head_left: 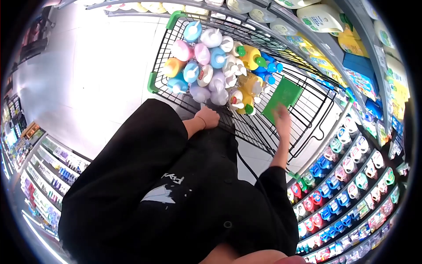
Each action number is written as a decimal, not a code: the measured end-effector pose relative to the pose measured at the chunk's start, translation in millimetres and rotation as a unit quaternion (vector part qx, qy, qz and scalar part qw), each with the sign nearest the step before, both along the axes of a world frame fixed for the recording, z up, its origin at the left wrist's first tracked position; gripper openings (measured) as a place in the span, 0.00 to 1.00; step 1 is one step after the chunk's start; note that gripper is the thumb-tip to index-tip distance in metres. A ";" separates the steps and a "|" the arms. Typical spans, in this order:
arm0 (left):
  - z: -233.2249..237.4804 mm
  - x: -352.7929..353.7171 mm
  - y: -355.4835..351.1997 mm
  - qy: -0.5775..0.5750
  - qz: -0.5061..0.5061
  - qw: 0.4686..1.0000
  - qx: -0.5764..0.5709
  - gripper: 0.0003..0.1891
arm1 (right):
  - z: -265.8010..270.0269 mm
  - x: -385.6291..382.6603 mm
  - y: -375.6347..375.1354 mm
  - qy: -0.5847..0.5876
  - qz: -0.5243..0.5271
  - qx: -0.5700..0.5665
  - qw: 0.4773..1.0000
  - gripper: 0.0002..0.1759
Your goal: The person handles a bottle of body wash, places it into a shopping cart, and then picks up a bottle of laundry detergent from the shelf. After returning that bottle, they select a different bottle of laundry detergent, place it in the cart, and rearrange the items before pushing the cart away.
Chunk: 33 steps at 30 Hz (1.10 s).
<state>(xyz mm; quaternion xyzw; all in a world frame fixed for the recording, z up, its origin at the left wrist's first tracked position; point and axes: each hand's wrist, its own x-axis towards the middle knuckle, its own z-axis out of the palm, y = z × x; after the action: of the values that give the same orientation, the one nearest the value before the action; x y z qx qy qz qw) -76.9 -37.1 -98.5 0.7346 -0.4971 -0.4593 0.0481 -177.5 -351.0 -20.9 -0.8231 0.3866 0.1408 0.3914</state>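
A black wire shopping cart [303,127] with green corners stands in front of me, holding many pump and capped bottles at its far left end. Among them are a pink bottle [182,50], a blue bottle [192,31], an orange bottle [175,67] and a yellow bottle [251,57]. My left hand [209,117] is closed at the cart's near side rim, beside the lilac bottles [200,93]. Over the green panel [285,91] at the cart's right end hovers my right hand [281,118], its fingers smeared by motion.
Shelves of white and yellow bottles [321,18] run along the far side, close to the cart. To the right stand curved shelves of blue, red and white bottles [338,202]. More stocked shelves [55,171] are at lower left. Pale floor tiles [96,66] stretch left of the cart.
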 end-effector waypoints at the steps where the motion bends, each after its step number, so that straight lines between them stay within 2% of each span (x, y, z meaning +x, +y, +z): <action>1: 1.3 -1.1 0.3 0.000 0.002 1.000 -0.002 0.14 | -33.1 10.2 7.8 -0.001 0.031 -0.004 0.999 0.33; 4: 1.5 -1.4 -0.5 -0.003 0.013 1.000 0.012 0.14 | -83.9 57.7 19.5 0.025 0.112 -0.054 0.992 0.45; 7: 0.8 -2.3 -1.0 0.002 0.018 1.000 0.015 0.14 | -145.9 82.6 12.5 0.112 0.089 -0.125 0.982 0.49; 10: -1.4 -2.7 -2.4 0.001 0.001 0.999 0.032 0.14 | -165.6 109.2 -1.9 0.214 0.079 -0.028 0.973 0.44; 11: -3.6 -3.4 -2.2 0.000 -0.004 1.000 0.031 0.14 | -167.2 119.3 -11.2 0.244 0.131 0.035 0.960 0.50; 14: -5.5 -3.6 -2.3 0.001 -0.018 0.999 0.030 0.14 | -202.8 127.3 -17.7 0.285 0.162 -0.004 0.945 0.44; 15: -5.4 -4.4 -2.6 0.002 -0.015 0.999 0.034 0.14 | -205.6 127.7 -16.1 0.267 0.169 -0.037 0.948 0.40; 19: -3.6 -4.6 -3.2 0.004 -0.005 0.999 0.038 0.14 | -227.2 133.7 -10.7 0.291 0.186 -0.059 0.937 0.39; 22: 2.8 -3.6 -5.3 -0.003 0.019 0.999 0.040 0.12 | -239.1 136.7 -11.8 0.325 0.182 -0.055 0.926 0.36; 23: 5.7 -1.9 -6.7 -0.003 0.013 0.999 0.042 0.12 | -241.1 138.0 -16.3 0.343 0.171 -0.022 0.923 0.34; 24: 6.9 -2.2 -7.1 -0.004 0.006 0.999 0.039 0.12 | -261.6 130.4 -22.8 0.322 0.184 -0.022 0.928 0.33; 26: 6.3 -2.7 -6.6 -0.011 0.010 0.999 0.036 0.13 | -263.5 125.8 -24.6 0.262 0.155 -0.021 0.952 0.37; 28: 8.2 1.3 -8.6 0.010 0.004 0.998 0.054 0.15 | -267.3 129.7 -26.3 0.275 0.121 0.001 0.954 0.39; 29: 14.1 2.9 -11.2 0.005 0.007 0.998 0.065 0.15 | -281.1 130.3 -25.6 0.299 0.143 -0.043 0.943 0.39; 30: 9.5 -0.5 -8.3 -0.003 0.002 0.998 0.056 0.15 | -282.2 133.3 -27.7 0.353 0.128 -0.001 0.927 0.40; 33: 11.9 -0.6 -9.0 -0.007 0.002 0.999 0.050 0.15 | -262.1 135.5 -22.8 0.325 0.104 -0.005 0.940 0.40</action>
<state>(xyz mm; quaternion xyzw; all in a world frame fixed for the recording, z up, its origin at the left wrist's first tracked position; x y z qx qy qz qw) -77.5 -46.1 -86.6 0.7405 -0.4724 -0.4779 0.0087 -42.0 -373.8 -283.0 -0.7703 0.4053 0.4387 0.2234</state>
